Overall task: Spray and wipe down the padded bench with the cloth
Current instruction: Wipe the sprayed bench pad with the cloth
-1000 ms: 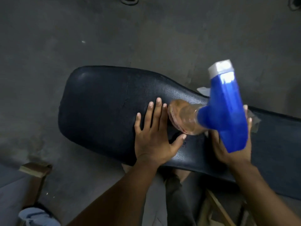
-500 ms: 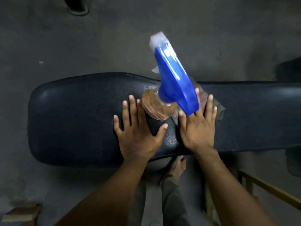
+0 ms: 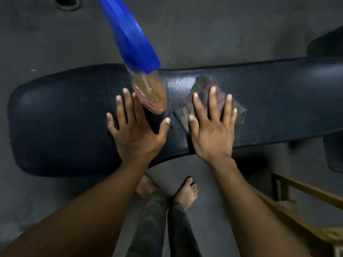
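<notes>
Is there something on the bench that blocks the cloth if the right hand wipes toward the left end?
Yes. The spray bottle stands on the bench just left of the cloth, with the left hand flat beside it.

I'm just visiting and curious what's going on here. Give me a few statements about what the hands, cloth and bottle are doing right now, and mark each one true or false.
1. The right hand lies flat on the cloth. True.
2. The cloth is on the floor. False: it lies on the padded bench.
3. The left hand grips the spray bottle. False: it is spread open on the bench, beside the bottle's base.
4. The spray bottle has a blue top. True.
5. The person wears shoes. False: bare feet show below the bench.
</notes>
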